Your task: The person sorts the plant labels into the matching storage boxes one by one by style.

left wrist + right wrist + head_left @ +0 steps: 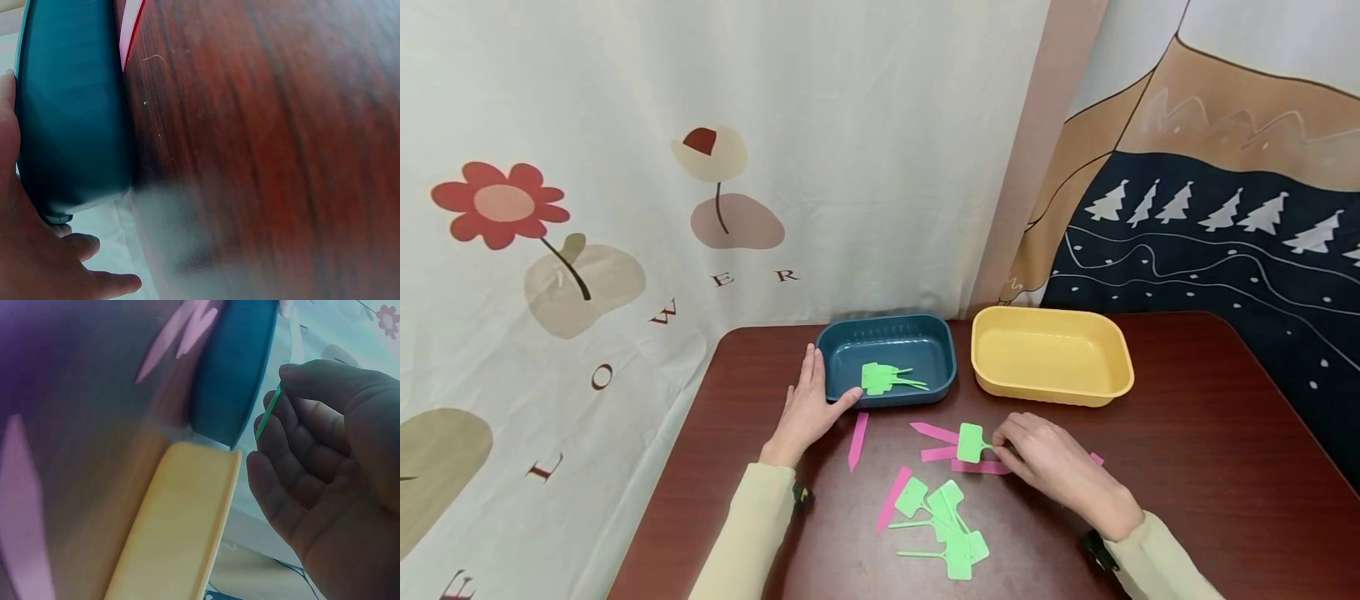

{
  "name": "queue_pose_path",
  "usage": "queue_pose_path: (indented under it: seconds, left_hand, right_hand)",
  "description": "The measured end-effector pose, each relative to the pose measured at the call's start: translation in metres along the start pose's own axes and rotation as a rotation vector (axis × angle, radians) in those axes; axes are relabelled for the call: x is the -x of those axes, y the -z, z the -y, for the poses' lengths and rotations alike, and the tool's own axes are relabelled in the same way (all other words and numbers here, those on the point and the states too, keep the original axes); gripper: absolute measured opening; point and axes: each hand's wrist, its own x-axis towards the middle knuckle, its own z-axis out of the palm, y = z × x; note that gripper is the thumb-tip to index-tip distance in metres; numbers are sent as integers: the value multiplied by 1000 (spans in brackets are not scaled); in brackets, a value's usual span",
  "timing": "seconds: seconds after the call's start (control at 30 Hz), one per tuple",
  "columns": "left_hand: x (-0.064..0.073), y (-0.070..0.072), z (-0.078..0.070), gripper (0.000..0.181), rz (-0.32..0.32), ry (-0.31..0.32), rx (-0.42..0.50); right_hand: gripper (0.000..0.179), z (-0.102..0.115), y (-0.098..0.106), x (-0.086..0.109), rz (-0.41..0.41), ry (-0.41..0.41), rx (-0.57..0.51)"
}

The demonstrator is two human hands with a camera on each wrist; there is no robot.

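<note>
My left hand [806, 414] rests against the left end of a dark blue tray [942, 385], its thumb over the near rim and its fingers straight along the side. Several green plant labels [874, 377] lie in that tray. Above the table, my right hand [1051, 457] pinches another green plant label [970, 442] by its thin stem, between thumb and fingertips. In the right wrist view, the stem [269, 415] shows edge-on. The held label overlaps pink pointed plant labels [981, 467] in the head view.
To the right of the blue tray stands a yellow tray [1051, 392]. Nearer the front of the brown table [1195, 467], several green labels [958, 554] lie in a loose pile beside a pink label [892, 500]. One more pink label [858, 442] lies before the blue tray. Printed curtains [880, 167] hang behind.
</note>
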Motion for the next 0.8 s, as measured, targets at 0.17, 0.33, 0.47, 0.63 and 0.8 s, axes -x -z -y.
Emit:
queue_pose_path:
  seconds: [0.17, 0.33, 0.47, 0.63, 0.8]
  left_hand:
    - [0, 1, 0, 118, 8, 5, 1]
    - [0, 1, 0, 118, 6, 2, -9]
    - [0, 1, 0, 118, 2, -2, -13]
    - [0, 1, 1, 118, -8, -8, -7]
    - [0, -1, 1, 118, -11, -11, -7]
  right_hand:
    - [19, 2, 1, -13, 3, -15, -2]
    - [18, 5, 2, -25, 24, -44, 20]
    - [16, 7, 2, -37, 27, -41, 31]
    - [13, 9, 4, -59, 10, -10, 23]
    - [7, 10, 0, -87, -19, 54, 32]
